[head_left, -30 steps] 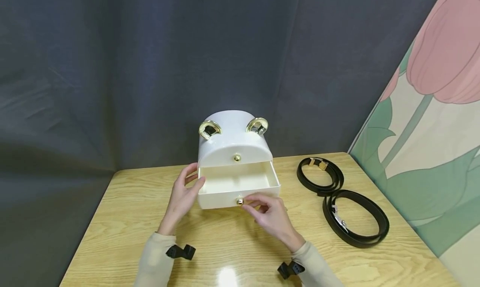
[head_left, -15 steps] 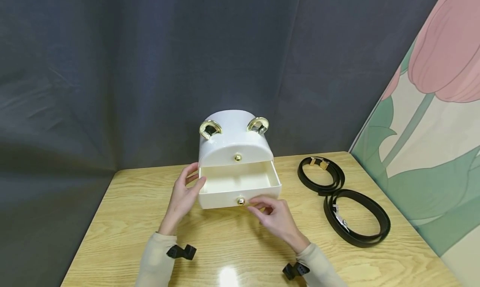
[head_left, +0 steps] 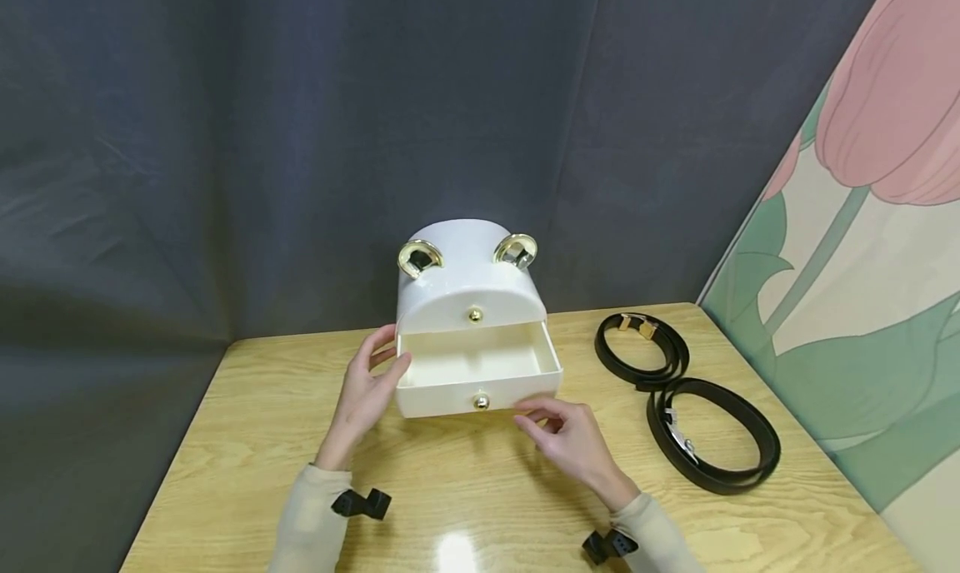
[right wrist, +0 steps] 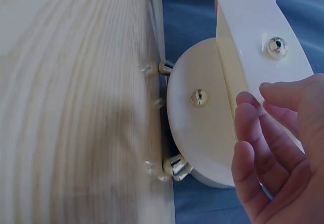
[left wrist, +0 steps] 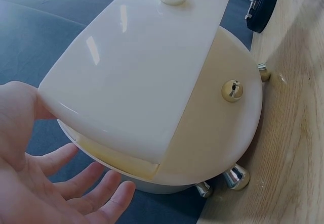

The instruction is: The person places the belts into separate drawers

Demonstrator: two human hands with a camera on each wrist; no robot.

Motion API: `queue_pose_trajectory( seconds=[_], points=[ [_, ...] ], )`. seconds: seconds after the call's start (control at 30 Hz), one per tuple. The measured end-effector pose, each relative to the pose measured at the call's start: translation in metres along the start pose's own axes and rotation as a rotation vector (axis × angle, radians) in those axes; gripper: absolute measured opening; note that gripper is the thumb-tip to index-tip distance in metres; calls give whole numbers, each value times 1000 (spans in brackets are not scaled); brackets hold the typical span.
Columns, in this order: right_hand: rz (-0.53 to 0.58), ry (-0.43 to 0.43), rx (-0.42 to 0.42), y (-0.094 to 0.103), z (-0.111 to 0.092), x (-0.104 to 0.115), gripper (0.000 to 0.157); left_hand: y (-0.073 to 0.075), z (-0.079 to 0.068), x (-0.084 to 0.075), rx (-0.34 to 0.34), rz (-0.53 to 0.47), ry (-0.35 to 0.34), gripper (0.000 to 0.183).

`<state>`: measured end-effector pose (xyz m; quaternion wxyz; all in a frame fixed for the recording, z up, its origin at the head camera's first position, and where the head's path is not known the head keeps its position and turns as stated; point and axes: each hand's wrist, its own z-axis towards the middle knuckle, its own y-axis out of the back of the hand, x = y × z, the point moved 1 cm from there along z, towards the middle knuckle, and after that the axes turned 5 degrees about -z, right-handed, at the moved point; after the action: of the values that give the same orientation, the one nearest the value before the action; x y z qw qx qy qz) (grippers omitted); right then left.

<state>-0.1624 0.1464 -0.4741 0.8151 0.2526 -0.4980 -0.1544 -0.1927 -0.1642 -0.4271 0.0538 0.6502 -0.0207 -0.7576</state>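
The pulled-out drawer (head_left: 438,401) lies between our hands; our left hand (head_left: 367,391), fingers loosely spread, has its thumb at the edge. Our right hand (head_left: 573,445), relaxed, holds nothing. If we press the jutting front, the white box (head_left: 467,275) beyond our hands could tip forward.

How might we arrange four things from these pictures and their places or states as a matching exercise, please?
Things:
1. lower drawer
2. silver-buckled belt
3. left hand
4. right hand

Places and states:
A. coiled on the tabletop
B. near the drawer's front, off its knob
C. standing open
D. at the drawer's side

Right pairs: 1-C, 2-A, 3-D, 4-B.
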Motion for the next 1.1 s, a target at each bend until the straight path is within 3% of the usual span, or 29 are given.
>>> queue_pose_trajectory(
  seconds=[0.33, 0.77, 0.93, 1.1],
  points=[
    [-49, -70, 17, 12, -6, -9, 8, 2, 2, -2, 13, 8, -5, 56],
    [-150, -164, -57, 32, -24, -32, 8, 0, 0, 4, 14, 6, -17, 55],
    [-124, -202, -75, 42, -30, -39, 11, -1, -1, 6, 14, 8, -15, 54],
    [-203, -173, -123, 51, -28, -43, 8, 0, 0, 4, 4, 8, -20, 55]
  ],
)
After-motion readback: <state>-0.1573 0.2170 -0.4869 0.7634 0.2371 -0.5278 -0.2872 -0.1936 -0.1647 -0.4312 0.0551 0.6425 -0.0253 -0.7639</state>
